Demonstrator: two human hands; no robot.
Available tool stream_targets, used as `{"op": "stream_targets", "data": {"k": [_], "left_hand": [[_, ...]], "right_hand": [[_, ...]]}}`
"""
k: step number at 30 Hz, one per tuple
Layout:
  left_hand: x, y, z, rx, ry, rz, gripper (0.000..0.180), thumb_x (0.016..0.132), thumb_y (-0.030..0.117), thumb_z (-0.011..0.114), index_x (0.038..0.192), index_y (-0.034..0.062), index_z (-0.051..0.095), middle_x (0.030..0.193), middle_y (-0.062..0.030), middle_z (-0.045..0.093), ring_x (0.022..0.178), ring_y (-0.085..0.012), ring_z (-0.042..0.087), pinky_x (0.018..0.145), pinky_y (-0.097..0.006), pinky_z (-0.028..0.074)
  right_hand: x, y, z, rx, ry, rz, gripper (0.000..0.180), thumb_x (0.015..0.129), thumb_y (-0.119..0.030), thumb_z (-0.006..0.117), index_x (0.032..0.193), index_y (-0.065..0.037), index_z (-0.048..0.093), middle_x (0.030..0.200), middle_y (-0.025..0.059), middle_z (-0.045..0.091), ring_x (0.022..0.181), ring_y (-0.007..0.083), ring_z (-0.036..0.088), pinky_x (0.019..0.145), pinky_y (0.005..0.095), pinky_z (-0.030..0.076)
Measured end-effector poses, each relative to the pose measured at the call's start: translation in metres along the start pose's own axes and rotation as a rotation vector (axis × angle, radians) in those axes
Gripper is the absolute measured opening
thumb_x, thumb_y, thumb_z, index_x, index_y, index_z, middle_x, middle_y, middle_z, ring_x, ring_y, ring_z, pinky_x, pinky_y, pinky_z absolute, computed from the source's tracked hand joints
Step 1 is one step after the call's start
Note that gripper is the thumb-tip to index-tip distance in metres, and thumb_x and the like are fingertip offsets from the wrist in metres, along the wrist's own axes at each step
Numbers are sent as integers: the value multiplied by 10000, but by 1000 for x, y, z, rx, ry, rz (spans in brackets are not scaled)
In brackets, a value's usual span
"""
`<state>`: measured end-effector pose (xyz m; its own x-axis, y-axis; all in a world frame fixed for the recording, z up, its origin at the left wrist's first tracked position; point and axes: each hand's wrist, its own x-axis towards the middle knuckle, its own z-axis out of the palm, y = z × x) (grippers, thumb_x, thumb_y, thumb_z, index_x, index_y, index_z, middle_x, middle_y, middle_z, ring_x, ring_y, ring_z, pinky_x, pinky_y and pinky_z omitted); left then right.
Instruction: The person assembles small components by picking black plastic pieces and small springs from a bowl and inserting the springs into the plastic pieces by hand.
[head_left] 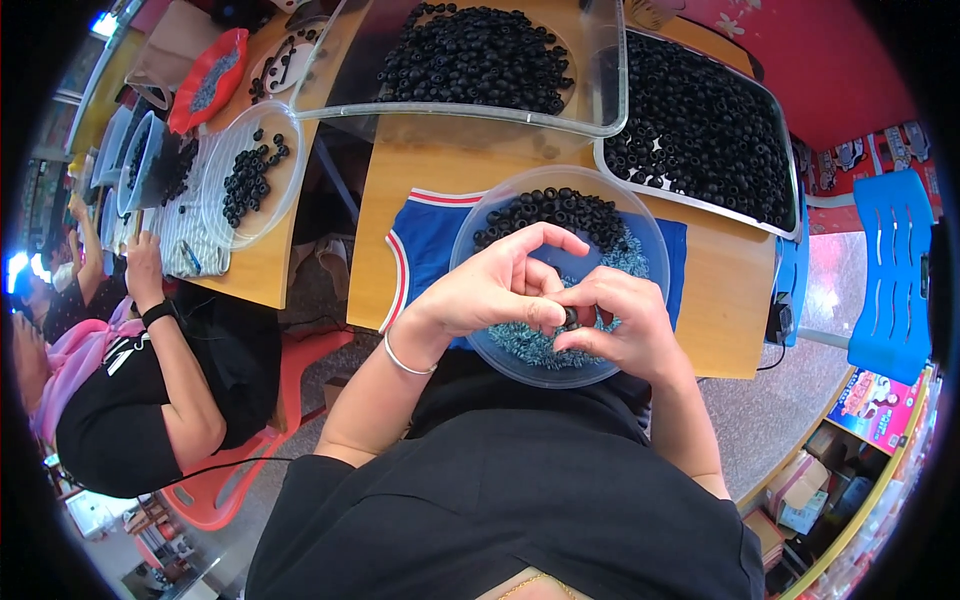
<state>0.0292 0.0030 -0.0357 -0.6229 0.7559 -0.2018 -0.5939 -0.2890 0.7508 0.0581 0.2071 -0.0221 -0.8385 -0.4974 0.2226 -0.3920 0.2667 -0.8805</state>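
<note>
My left hand [500,288] and my right hand [628,318] meet over a round translucent tub [648,228]. Their thumbs and fingers pinch a small black ring-shaped part [571,319] between them, largely covered by the fingertips. In the tub, black ring-shaped parts [575,212] are heaped at the far side. Small pale blue pieces [540,350] lie around the near and right sides. Beneath the tub is a blue cloth [425,240] with red and white trim, spread on the wooden table [735,300].
A large clear bin [470,108] and a metal-edged tray [690,200], both full of black parts, stand beyond the tub. At left, a co-worker [130,400] sits on a red chair [300,375] by another clear tub [215,215]. A blue slatted chair [890,265] is at right.
</note>
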Motion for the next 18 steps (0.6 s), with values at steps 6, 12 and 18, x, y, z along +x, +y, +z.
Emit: {"op": "stream_targets", "data": {"k": [6,12,18], "left_hand": [[4,2,4,60,1,0,648,760,6,753,1297,16,392,805,-41,612,765,-78,610,698,-215,499],[13,16,13,236,-21,-24,595,783,11,740,1276,16,409,842,-38,616,788,-69,600,713,-208,488],[23,32,18,270,29,117,397,795,7,728,1129,17,512,896,-46,642,829,-88,624,767,-219,510]], "right_hand": [[-4,1,-1,9,15,49,312,641,-187,844,874,-54,685,709,21,610,606,126,542,542,263,428],[-10,1,-5,3,32,107,307,641,-114,835,890,-69,663,722,21,599,645,128,574,561,271,443],[-11,-1,-12,197,261,154,411,648,-123,853,1004,-65,656,814,11,626,656,68,566,556,202,442]]}}
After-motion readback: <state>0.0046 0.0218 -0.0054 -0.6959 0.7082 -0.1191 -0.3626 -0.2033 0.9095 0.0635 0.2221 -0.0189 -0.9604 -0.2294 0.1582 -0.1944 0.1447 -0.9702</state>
